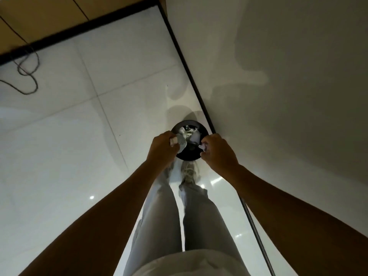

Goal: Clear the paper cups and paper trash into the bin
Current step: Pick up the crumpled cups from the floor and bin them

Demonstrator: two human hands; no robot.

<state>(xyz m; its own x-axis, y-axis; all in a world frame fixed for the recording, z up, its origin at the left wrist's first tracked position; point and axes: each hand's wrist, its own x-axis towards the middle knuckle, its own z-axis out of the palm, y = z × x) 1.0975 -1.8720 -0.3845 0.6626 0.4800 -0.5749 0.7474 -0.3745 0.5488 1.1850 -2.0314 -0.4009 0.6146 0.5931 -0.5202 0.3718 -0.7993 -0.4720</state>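
Left hand: fingers curled down and closed around a crumpled grey-white paper cup, a scrap of white showing between the knuckles; the cup juts from the hand out over the bin's left edge. Right hand: fingers bent inward and pinched on a small wad of white paper trash, which peeks out at the fingertips above the bin's right edge. Both hands held above the mouth of a round black waste bin, one at each side of its rim. Bin contents: crumpled white paper and what looks like a pale cup, lying inside at the far half; detail too small to sort further. Bin position: on the glossy white tiled floor, close against the black baseboard of a plain off-white wall at the right. Directly below the bin in view: the person's light grey trousers and a pale sneaker, toes just beside the bin. Far left: a dark cable looped loosely on the tiles, well apart from the bin.
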